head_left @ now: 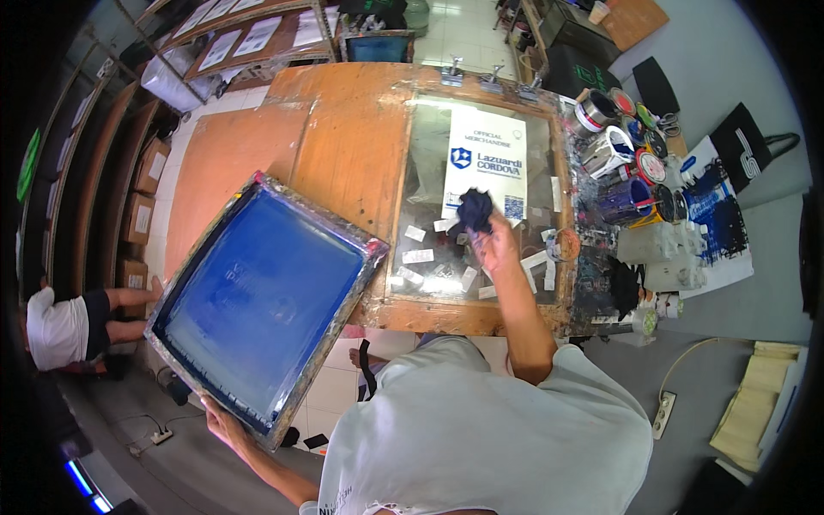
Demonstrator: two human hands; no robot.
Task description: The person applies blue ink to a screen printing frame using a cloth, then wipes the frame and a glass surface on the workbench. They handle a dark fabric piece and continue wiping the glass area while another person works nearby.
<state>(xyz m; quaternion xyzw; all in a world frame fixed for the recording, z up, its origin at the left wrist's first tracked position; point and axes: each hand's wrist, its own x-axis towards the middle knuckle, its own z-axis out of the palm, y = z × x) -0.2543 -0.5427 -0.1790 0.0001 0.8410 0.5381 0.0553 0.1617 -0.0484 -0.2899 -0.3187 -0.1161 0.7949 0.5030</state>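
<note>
A silk-screen frame (257,296) with blue-stained mesh is tilted beside the table, its far right corner over the wooden top. My left hand (225,422) grips the frame's lower left edge, the fingers partly hidden by it. In my right hand (496,246) is a bunched dark cloth (475,209). The cloth is over the lower part of a white sheet (487,159) with blue print. Beneath the sheet lies a glass panel (427,193) set into the table, with several small white paper or tape pieces (418,256) around it.
Hinge clamps (491,79) stand at the table's (352,137) far edge. Ink cans and jars (631,197) crowd the right side, near a small round container (564,244). Shelves with boxes (137,216) line the left. Another person (64,330) is at the far left.
</note>
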